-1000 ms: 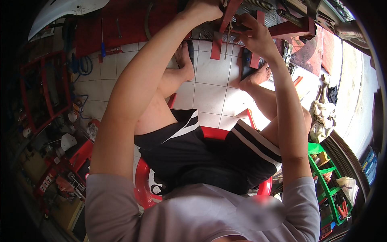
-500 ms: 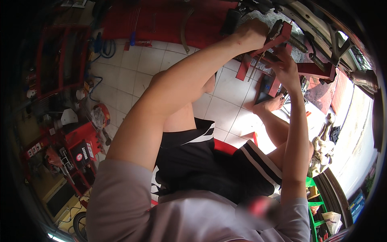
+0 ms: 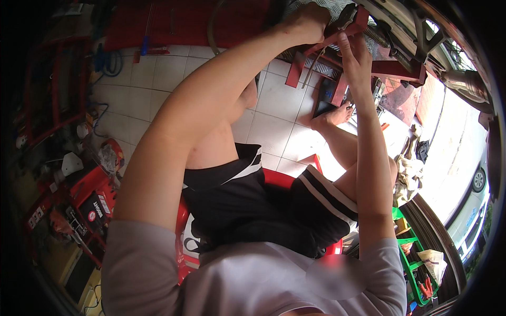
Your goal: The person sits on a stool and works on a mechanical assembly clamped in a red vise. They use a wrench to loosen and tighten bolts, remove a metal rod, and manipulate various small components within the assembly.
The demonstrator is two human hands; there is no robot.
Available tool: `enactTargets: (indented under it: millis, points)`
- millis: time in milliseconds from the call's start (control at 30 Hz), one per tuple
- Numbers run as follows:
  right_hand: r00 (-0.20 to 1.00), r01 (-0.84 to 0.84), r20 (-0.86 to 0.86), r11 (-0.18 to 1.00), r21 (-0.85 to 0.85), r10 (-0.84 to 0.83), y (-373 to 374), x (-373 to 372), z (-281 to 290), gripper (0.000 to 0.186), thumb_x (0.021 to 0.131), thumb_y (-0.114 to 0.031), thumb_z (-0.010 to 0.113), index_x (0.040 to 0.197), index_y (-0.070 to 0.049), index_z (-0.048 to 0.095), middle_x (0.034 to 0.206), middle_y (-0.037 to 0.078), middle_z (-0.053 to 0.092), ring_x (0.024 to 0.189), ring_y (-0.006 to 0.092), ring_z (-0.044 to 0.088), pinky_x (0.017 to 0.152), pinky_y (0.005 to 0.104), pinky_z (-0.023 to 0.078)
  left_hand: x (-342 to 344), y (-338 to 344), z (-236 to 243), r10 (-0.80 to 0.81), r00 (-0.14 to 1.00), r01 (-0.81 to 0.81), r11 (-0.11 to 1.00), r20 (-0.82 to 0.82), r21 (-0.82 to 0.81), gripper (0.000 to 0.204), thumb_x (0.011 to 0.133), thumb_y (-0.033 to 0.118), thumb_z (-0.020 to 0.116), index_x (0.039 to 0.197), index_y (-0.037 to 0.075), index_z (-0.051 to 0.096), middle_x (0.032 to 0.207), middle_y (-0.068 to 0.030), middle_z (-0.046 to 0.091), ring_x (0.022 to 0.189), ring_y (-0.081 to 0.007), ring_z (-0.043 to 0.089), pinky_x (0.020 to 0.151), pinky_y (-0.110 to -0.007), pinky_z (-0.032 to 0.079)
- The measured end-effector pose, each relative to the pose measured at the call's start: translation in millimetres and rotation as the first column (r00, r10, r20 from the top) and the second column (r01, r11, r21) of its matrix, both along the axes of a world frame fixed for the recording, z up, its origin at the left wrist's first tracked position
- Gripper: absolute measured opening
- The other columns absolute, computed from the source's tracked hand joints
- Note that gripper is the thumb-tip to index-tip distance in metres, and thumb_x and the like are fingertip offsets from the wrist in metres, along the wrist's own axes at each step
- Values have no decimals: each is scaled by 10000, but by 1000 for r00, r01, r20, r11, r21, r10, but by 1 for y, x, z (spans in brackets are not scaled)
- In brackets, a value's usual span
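Observation:
My left hand (image 3: 310, 22) is closed in a fist at the left end of a red metal bracket (image 3: 360, 20); what its fingers hold is hidden. My right hand (image 3: 356, 62) is just below the bracket, with the thumb up against its lower edge and the fingers curled up behind the bar. A dark metal piece (image 3: 346, 16) sits against the bracket. From its right side runs a ribbed, spring-like rod (image 3: 377, 37). Under my hands hang a red flat bar (image 3: 295, 69) and a thin rod (image 3: 312, 68). Another red arm (image 3: 396, 69) reaches out to the right.
White floor tiles (image 3: 271, 129) lie beneath. A red workbench (image 3: 184, 21) stands ahead, with a blue-handled screwdriver (image 3: 144, 46) on it. At left are a coiled blue hose (image 3: 108, 62) and a red machine (image 3: 92, 192). A green rack (image 3: 408, 253) stands right. I sit on a red stool (image 3: 278, 179).
The view has shifted, so everything sits further left and higher. My right hand has moved up against the bracket, its thumb now raised on the edge. My left fist stays by the bracket.

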State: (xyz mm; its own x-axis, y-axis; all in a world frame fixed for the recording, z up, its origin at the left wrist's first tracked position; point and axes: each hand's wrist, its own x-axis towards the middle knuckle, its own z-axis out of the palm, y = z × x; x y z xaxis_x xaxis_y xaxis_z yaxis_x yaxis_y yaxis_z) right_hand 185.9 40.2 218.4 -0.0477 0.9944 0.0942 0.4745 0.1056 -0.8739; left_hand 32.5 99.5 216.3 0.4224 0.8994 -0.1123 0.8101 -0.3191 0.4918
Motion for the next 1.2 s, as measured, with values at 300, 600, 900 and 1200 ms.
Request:
enactTargets:
  millis: [300,600,900,1200]
  points:
    - [985,62,143,974,218,-95,-11,15,-3,470,927,-470,414,1010,-29,555,688,167,588,639,377,580,605,429,430,22,-13,29,62,997,-59,995,35,-85,158,700,114,670,808,1,680,888,-242,643,901,-355,637,728,-418,531]
    - [966,19,237,940,340,-105,-8,24,-24,472,906,-483,447,947,-25,552,777,181,604,719,403,579,634,451,428,35,-10,1,22,996,-19,999,92,-34,149,701,80,636,822,1,677,911,-243,639,916,-356,630,745,-419,527]
    - [937,-43,341,947,320,-73,0,34,-22,516,903,-517,429,930,-18,560,764,195,598,735,414,568,645,474,418,35,-12,-13,20,993,-33,994,120,104,141,718,108,639,810,11,685,854,-212,656,846,-345,649,744,-404,528]
    - [984,-170,-59,982,-78,166,12,67,-20,416,831,-397,661,972,-6,636,779,120,639,755,180,625,677,303,470,29,-18,-4,-148,987,142,986,56,92,183,722,80,631,886,4,659,905,-222,646,901,-358,635,759,-409,531]
